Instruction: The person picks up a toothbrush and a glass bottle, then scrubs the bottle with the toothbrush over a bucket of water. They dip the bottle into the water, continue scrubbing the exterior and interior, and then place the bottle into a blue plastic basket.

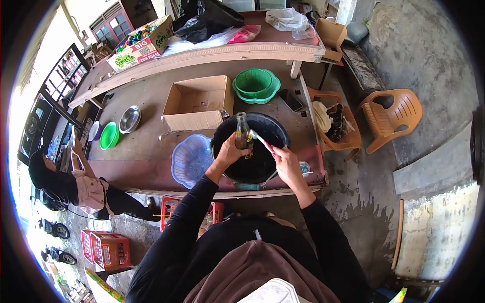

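My left hand (231, 153) is wrapped round a clear glass bottle (242, 126), held upright with its neck toward the far side. In my right hand (288, 165) is a toothbrush (266, 144) with a pink-red handle, its bristle head close beside the bottle's neck. Both hands are over a large black bucket (284, 132), whose dark inside shows below them. A blue scalloped plastic basin (191, 160) sits just left of the bucket. Close to my right wrist lies a small round tub (304, 167).
An open cardboard box (194, 121), green basins (256, 85) and a phone (290, 100) lie beyond the bucket. Metal and plastic bowls (130, 118) stand left. A person (83, 184) is at the table's left end. Red crates (113, 249) and brown chairs (391, 116) flank the table.
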`<control>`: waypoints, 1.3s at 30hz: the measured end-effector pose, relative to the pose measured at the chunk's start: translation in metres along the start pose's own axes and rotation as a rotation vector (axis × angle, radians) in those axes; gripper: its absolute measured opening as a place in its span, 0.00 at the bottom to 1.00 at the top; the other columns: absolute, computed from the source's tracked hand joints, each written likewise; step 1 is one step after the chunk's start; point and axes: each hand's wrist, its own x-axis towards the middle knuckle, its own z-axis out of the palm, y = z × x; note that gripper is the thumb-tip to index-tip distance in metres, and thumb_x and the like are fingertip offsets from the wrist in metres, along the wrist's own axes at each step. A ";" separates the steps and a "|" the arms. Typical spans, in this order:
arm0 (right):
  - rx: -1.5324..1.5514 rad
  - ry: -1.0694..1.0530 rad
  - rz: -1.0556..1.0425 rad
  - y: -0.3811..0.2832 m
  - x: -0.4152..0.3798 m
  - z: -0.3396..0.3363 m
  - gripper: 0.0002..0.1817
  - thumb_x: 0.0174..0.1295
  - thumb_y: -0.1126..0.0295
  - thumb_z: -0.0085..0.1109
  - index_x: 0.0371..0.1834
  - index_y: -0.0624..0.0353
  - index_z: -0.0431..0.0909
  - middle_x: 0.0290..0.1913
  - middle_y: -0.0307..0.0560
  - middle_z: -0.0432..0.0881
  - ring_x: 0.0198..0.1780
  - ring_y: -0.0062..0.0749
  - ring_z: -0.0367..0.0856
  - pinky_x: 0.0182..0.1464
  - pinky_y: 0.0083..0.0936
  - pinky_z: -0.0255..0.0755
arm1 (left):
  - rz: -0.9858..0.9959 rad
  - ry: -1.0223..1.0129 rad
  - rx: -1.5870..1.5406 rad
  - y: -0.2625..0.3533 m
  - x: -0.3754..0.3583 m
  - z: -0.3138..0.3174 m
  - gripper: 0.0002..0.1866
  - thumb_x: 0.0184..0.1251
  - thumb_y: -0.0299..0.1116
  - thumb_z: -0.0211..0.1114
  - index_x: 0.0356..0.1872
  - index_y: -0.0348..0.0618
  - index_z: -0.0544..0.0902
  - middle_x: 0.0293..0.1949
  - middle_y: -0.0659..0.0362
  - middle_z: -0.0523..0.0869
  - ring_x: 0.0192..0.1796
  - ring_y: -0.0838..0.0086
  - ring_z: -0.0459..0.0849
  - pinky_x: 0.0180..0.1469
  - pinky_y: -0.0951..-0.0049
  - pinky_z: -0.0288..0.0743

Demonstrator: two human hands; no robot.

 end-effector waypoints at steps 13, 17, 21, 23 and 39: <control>-0.412 -0.205 0.000 -0.027 0.025 -0.005 0.11 0.65 0.67 0.51 0.43 0.58 0.82 0.40 0.52 0.82 0.40 0.51 0.84 0.41 0.43 0.78 | -0.002 0.168 0.193 -0.017 0.009 -0.010 0.40 0.37 0.36 0.80 0.54 0.32 0.72 0.45 0.46 0.85 0.48 0.59 0.86 0.53 0.66 0.77; -0.542 -0.327 0.017 -0.017 0.039 0.013 0.12 0.63 0.69 0.50 0.34 0.60 0.84 0.34 0.57 0.84 0.37 0.52 0.86 0.40 0.43 0.80 | -0.098 0.342 0.197 0.001 0.006 -0.013 0.31 0.39 0.32 0.80 0.47 0.33 0.75 0.41 0.50 0.86 0.45 0.65 0.86 0.49 0.68 0.78; -0.586 -0.349 0.037 -0.009 0.048 0.025 0.13 0.63 0.70 0.50 0.29 0.64 0.84 0.33 0.60 0.85 0.37 0.53 0.86 0.40 0.42 0.80 | -0.058 0.419 -0.152 0.015 0.005 -0.029 0.26 0.44 0.22 0.77 0.47 0.33 0.76 0.38 0.55 0.87 0.38 0.75 0.85 0.41 0.74 0.80; -0.542 -0.299 0.138 -0.007 0.051 0.025 0.13 0.64 0.70 0.49 0.30 0.65 0.84 0.34 0.62 0.84 0.37 0.55 0.86 0.41 0.43 0.80 | -0.034 0.427 -0.223 0.003 0.002 -0.039 0.26 0.45 0.21 0.76 0.48 0.32 0.76 0.38 0.56 0.87 0.38 0.75 0.85 0.41 0.74 0.80; -0.250 -0.491 0.204 0.010 0.047 0.030 0.11 0.59 0.73 0.54 0.41 0.57 0.86 0.34 0.60 0.84 0.42 0.52 0.84 0.45 0.41 0.77 | 0.037 0.477 -0.226 0.010 -0.022 -0.043 0.22 0.50 0.20 0.72 0.49 0.34 0.77 0.40 0.54 0.87 0.38 0.73 0.86 0.43 0.75 0.80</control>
